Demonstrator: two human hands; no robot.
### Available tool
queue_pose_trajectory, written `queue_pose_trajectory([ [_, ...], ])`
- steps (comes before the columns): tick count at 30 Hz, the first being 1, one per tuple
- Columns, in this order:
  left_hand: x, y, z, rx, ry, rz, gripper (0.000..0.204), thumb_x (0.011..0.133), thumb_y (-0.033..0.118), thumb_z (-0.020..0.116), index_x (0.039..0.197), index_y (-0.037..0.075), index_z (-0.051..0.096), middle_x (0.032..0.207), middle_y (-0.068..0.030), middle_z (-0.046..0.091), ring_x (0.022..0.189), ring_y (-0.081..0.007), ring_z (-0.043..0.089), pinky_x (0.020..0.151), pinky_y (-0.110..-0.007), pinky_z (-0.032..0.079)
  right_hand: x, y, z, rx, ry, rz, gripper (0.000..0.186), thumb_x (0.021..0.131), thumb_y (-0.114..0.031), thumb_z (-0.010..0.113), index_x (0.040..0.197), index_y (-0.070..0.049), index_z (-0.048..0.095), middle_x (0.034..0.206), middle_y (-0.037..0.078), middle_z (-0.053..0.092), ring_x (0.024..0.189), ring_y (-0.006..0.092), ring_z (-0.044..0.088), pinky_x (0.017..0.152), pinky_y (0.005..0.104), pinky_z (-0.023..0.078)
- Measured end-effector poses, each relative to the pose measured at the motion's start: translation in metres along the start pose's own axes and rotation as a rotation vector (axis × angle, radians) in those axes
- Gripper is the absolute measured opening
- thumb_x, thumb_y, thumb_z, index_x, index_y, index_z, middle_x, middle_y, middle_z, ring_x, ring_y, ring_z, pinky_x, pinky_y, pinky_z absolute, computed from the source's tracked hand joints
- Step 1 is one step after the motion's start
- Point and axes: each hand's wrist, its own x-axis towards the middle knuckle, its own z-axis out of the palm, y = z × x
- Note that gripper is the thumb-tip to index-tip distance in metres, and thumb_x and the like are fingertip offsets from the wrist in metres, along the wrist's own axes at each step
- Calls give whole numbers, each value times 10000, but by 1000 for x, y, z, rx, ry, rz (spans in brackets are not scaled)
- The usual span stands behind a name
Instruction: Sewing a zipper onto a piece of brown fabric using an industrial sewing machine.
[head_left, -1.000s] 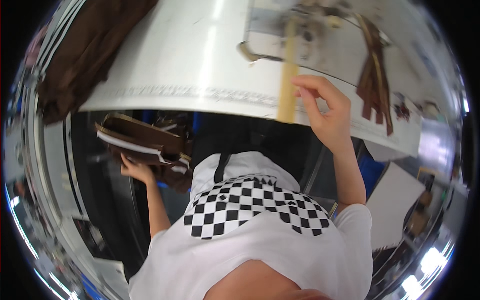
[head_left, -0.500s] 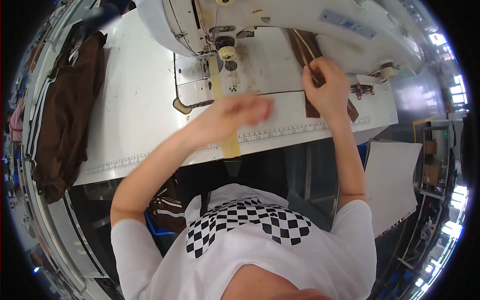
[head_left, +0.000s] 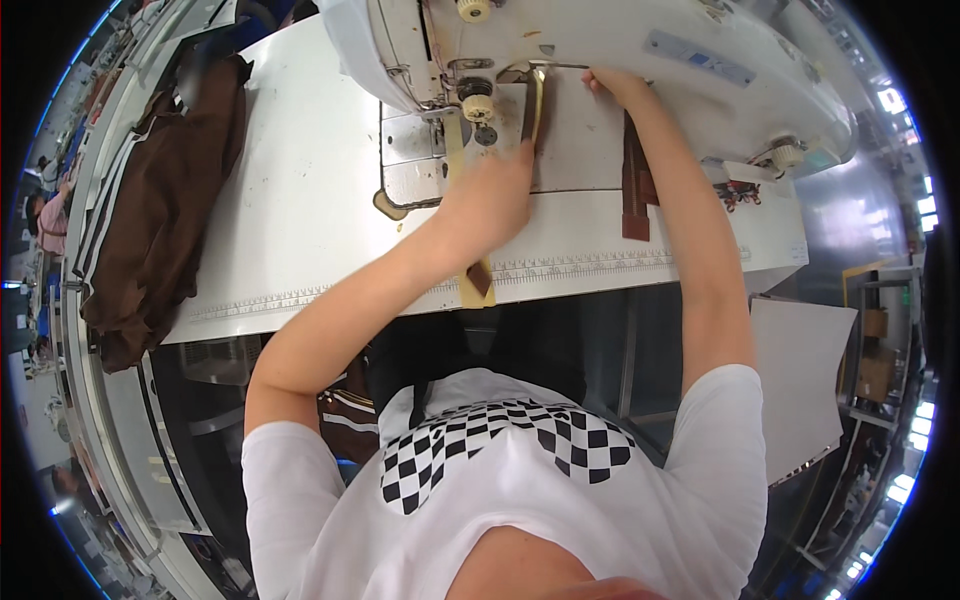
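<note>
My left hand (head_left: 488, 200) is closed on a brown zipper (head_left: 537, 105) with gold teeth, held upright beside the presser foot of the white sewing machine (head_left: 600, 35). The zipper's lower end shows below my hand, over a yellow tape strip (head_left: 478, 293). Farther back, my right hand (head_left: 614, 88) reaches in by the machine's arm with its fingers curled together; what they hold, if anything, is hidden. Beneath my right forearm, other brown zipper pieces (head_left: 635, 215) lie on the white table (head_left: 300, 200).
Dark brown fabric with white stripes (head_left: 165, 220) is heaped at the table's left. A printed ruler strip (head_left: 580, 264) runs along the front edge. Small red-handled items (head_left: 740, 194) lie at the right, and a white board (head_left: 800, 370) stands beyond the table's right end.
My left hand has moved up toward the presser foot and now holds a zipper. My right hand has left the zipper pieces at the right and reached farther back under the machine's arm.
</note>
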Motion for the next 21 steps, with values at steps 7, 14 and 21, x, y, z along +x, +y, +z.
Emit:
queue_pose_trajectory([
  [7,-58,-2,-1,50,-125,-72,574,807,20,536,1370,-5,427,743,-247,623,677,-416,636,617,-484,524,-100,-36,17,-409,135,-396,295,856,-249,627,964,24,655,858,182,685,826,306,670,791,365,534],
  [14,-49,-11,-10,-243,195,58,421,895,239,650,1211,-30,583,729,-161,642,702,-295,651,659,-366,529,-135,-59,0,129,-324,-80,325,814,-107,732,1071,37,595,890,91,681,810,185,648,743,284,518],
  [21,-52,-37,-30,-1080,291,-157,210,856,165,723,961,-16,700,812,-61,707,751,-110,639,688,-254,502,-193,-106,3,741,-596,-176,295,838,-21,696,1092,10,550,953,29,632,879,120,614,797,276,524],
])
